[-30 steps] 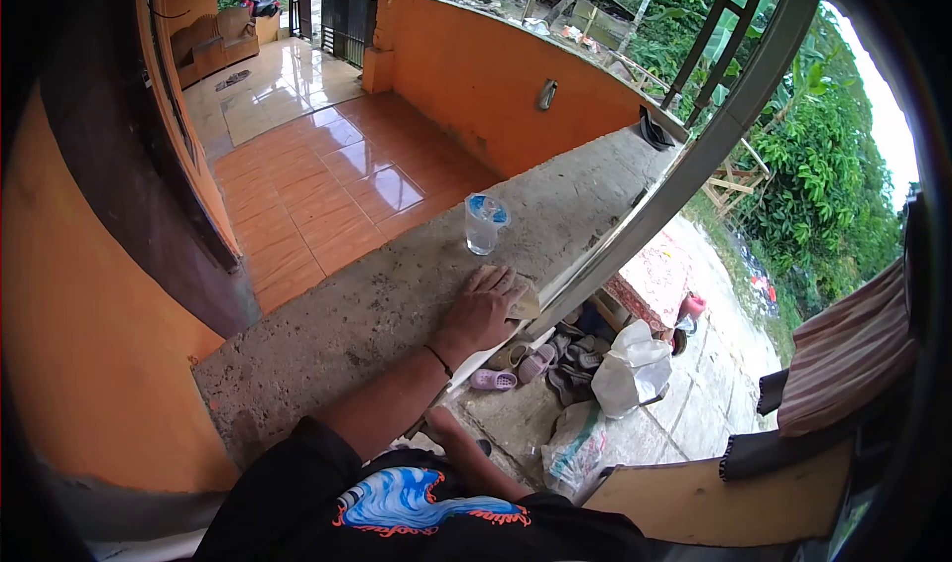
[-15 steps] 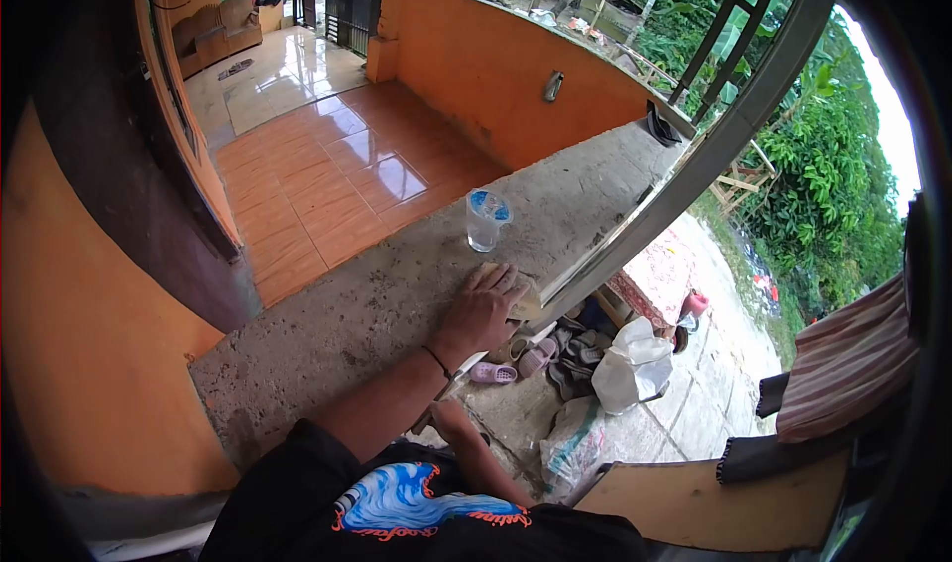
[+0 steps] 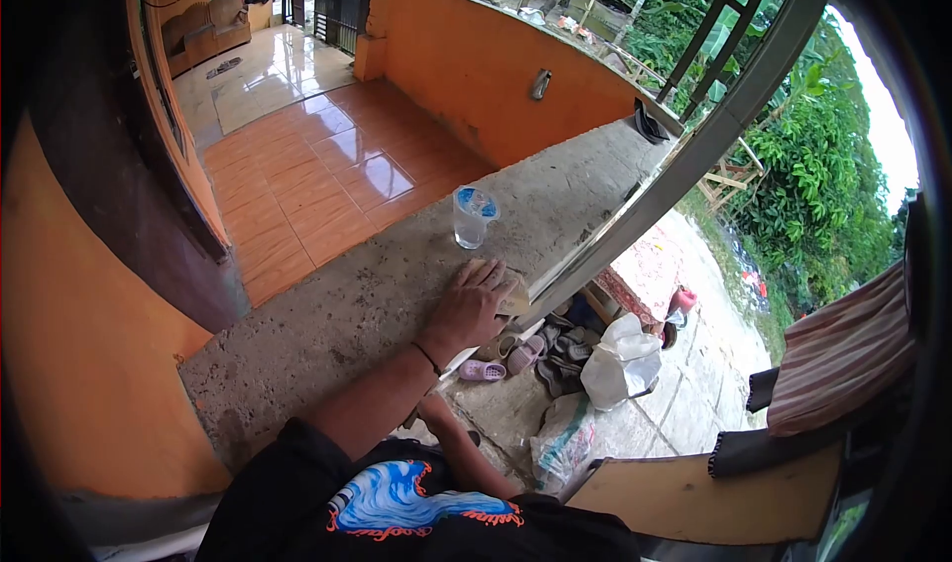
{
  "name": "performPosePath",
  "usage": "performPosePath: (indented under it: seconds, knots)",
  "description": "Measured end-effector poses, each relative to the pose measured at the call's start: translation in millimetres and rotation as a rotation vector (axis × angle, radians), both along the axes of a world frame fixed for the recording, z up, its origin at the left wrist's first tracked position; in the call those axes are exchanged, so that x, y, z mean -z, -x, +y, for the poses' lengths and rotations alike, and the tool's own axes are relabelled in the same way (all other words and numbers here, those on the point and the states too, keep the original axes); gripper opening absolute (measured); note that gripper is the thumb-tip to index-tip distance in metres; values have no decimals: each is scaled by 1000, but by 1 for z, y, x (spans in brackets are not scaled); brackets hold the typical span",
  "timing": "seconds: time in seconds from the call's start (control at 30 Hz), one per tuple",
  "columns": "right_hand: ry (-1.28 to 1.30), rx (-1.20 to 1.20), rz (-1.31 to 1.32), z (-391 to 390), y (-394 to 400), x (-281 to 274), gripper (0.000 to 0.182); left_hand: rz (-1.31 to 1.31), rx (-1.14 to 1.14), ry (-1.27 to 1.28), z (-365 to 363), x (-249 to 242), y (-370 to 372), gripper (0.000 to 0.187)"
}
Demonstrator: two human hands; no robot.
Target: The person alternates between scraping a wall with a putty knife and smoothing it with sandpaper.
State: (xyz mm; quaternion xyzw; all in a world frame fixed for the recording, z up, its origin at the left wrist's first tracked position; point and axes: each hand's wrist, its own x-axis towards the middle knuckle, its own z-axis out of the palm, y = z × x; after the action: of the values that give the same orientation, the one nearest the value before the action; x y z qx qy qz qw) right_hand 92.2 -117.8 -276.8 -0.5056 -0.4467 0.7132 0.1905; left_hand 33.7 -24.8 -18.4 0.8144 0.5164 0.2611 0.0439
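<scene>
Left hand (image 3: 466,309): fingers flat, pressing a tan pad (image 3: 513,294) onto the concrete ledge (image 3: 327,314) beside a sealed water cup (image 3: 471,216); right hand hidden, grip untellable.

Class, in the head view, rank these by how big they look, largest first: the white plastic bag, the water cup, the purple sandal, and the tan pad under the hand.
1. White plastic bag
2. Water cup
3. Purple sandal and tan pad: unsure, since the left hand covers most of the pad.
</scene>
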Motion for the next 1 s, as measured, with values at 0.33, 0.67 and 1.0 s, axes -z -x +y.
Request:
performPosePath:
  seconds: [0.33, 0.67, 1.0]
  knots:
    - [-64, 146, -107, -20, 3, -101, 42, 0, -6, 2, 0, 2, -1, 58]
    - [-140, 105, -33, -4, 3, 37, 33, -14, 4, -18, 1, 4, 0, 58]
    - [-115, -117, 92, -18, 10, -30, 31, 0, -12, -45, 3, 9, 0, 56]
